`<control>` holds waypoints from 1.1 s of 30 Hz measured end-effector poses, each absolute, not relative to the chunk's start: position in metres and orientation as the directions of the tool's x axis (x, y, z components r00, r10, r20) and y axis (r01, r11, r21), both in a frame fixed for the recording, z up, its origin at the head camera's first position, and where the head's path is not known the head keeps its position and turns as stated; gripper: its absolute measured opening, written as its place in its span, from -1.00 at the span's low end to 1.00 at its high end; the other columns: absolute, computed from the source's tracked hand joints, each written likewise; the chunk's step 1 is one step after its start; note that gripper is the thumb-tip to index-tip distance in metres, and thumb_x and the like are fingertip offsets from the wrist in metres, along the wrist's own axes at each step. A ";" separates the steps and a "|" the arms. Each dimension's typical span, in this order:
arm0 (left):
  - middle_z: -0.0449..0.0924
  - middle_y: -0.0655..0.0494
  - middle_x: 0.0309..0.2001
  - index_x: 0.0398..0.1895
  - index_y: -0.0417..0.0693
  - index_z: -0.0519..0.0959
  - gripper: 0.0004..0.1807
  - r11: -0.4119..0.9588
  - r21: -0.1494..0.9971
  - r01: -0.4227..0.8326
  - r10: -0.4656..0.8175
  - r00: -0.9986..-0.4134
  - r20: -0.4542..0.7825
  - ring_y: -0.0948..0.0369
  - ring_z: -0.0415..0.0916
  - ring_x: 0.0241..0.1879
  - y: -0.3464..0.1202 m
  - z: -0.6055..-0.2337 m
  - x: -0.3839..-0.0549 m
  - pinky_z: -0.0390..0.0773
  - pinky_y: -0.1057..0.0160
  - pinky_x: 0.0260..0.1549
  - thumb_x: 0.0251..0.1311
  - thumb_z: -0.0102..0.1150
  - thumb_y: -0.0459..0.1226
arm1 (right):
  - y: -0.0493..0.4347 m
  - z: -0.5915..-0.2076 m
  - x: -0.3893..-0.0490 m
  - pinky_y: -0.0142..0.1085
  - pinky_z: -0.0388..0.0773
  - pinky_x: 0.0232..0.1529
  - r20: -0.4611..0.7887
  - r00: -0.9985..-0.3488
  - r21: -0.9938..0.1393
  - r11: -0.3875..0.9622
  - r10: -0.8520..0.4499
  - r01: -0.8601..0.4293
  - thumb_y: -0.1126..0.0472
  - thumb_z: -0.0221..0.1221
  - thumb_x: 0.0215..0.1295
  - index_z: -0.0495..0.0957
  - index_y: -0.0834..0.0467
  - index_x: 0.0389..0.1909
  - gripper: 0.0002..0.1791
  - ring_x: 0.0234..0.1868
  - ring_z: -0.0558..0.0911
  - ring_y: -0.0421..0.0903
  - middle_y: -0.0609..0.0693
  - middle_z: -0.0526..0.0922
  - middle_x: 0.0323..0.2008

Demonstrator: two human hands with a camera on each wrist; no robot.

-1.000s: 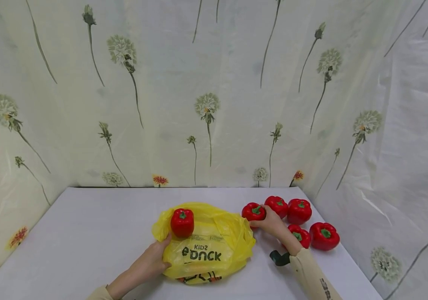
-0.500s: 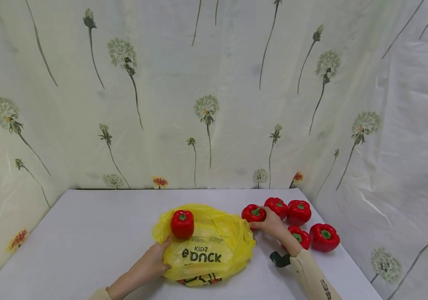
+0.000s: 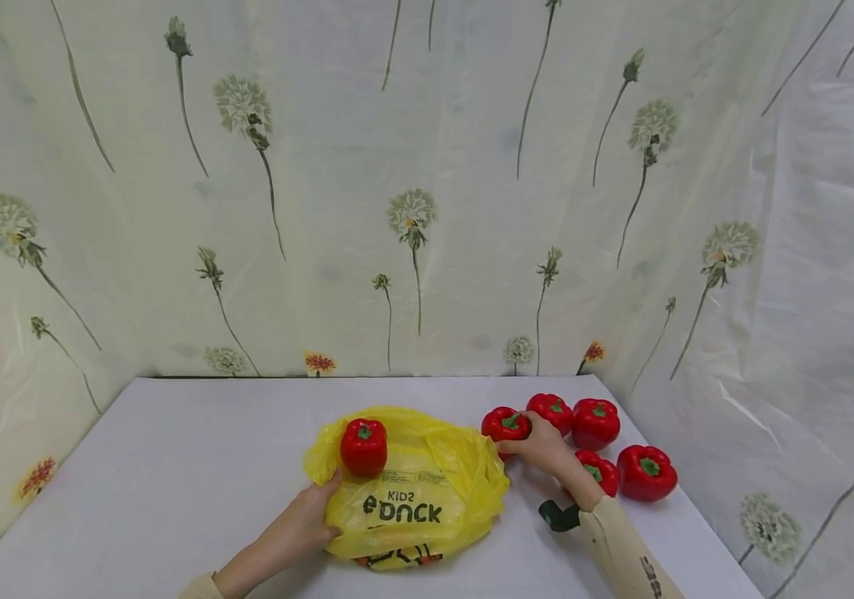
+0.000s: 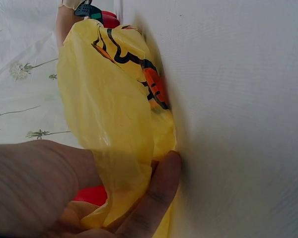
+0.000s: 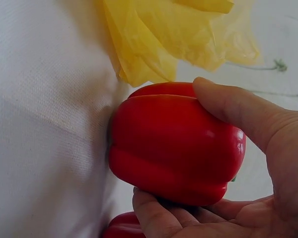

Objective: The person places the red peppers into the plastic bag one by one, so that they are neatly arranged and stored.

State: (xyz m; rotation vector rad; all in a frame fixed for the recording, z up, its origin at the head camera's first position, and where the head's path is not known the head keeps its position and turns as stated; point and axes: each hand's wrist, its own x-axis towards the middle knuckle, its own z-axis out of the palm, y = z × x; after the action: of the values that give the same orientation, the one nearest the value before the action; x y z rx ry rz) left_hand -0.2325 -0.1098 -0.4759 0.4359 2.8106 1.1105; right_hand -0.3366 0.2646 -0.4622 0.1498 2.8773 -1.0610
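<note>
A crumpled yellow plastic bag (image 3: pixel 464 474) with printed lettering lies mid-table, its mouth spread. One red bell pepper (image 3: pixel 364 449) sits upright at the bag's left part. My left hand (image 3: pixel 305 517) grips the bag's left edge; in the left wrist view the yellow film (image 4: pixel 109 99) passes between thumb and fingers. To the right of the bag, my right hand (image 3: pixel 545 446) holds another red bell pepper (image 3: pixel 500 423) by its sides. The right wrist view shows this held pepper (image 5: pixel 174 139) between thumb and fingers, close against the tabletop, its stem mostly hidden.
Several more red bell peppers (image 3: pixel 596 424) with green stems cluster at the table's right side, partly behind my right forearm. A dark wrist mount (image 3: pixel 558 516) sticks out beside the right sleeve. Curtains with dandelion prints (image 3: pixel 412 249) hang behind the white table (image 3: pixel 172 466).
</note>
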 end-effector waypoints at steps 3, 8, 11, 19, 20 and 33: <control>0.20 -0.47 0.34 0.33 -0.55 0.18 -0.11 0.698 0.678 0.231 0.293 -0.956 0.024 -0.29 0.24 0.30 -0.110 -0.476 -0.232 0.36 -0.20 0.19 -0.16 0.38 -0.56 | 0.264 -0.462 -0.336 0.19 0.49 0.12 -0.101 -0.992 -0.644 0.755 0.074 0.122 -0.13 0.46 -0.10 0.09 0.25 0.41 0.13 0.21 0.37 0.26 0.31 0.34 0.29; 0.21 -0.47 0.33 0.33 -0.54 0.19 -0.11 0.701 0.677 0.224 0.286 -0.958 0.020 -0.29 0.24 0.29 -0.109 -0.475 -0.233 0.37 -0.19 0.19 -0.16 0.38 -0.56 | 0.264 -0.460 -0.337 0.18 0.51 0.09 -0.089 -0.992 -0.648 0.751 0.085 0.123 -0.14 0.47 -0.12 0.10 0.23 0.42 0.14 0.22 0.36 0.27 0.30 0.33 0.30; 0.22 -0.46 0.33 0.33 -0.54 0.19 -0.11 0.706 0.673 0.219 0.284 -0.959 0.014 -0.28 0.26 0.29 -0.109 -0.475 -0.233 0.38 -0.19 0.18 -0.16 0.39 -0.55 | 0.264 -0.458 -0.337 0.17 0.52 0.07 -0.080 -0.994 -0.650 0.751 0.081 0.113 -0.14 0.46 -0.11 0.11 0.26 0.41 0.14 0.22 0.36 0.27 0.32 0.33 0.30; 0.21 -0.45 0.34 0.33 -0.54 0.19 -0.10 0.695 0.683 0.224 0.294 -0.956 0.015 -0.26 0.27 0.29 -0.109 -0.476 -0.234 0.39 -0.18 0.17 -0.16 0.39 -0.56 | 0.262 -0.449 -0.334 0.16 0.53 0.06 -0.058 -0.997 -0.661 0.746 0.056 0.081 -0.16 0.44 -0.08 0.11 0.30 0.40 0.13 0.22 0.37 0.28 0.35 0.34 0.29; 0.21 -0.45 0.34 0.33 -0.55 0.19 -0.10 0.694 0.684 0.227 0.296 -0.955 0.016 -0.25 0.27 0.29 -0.109 -0.476 -0.234 0.40 -0.18 0.16 -0.17 0.39 -0.56 | 0.262 -0.448 -0.333 0.16 0.53 0.07 -0.055 -0.997 -0.666 0.742 0.056 0.078 -0.15 0.44 -0.08 0.11 0.29 0.41 0.13 0.22 0.37 0.28 0.35 0.34 0.29; 0.25 -0.48 0.30 0.31 -0.57 0.19 -0.10 0.689 0.682 0.245 0.310 -0.950 0.028 -0.18 0.38 0.22 -0.111 -0.477 -0.235 0.49 -0.13 0.09 -0.18 0.40 -0.55 | 0.260 -0.432 -0.325 0.10 0.57 0.05 -0.036 -0.996 -0.694 0.715 0.079 0.081 -0.22 0.46 -0.16 0.09 0.21 0.43 0.19 0.24 0.36 0.26 0.29 0.32 0.31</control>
State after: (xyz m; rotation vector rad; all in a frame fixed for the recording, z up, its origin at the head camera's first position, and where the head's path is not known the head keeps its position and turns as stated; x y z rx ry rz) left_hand -0.2345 -0.1105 -0.4766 0.4619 2.8046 1.1118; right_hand -0.3253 0.2597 -0.4317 0.1356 2.9063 -1.1758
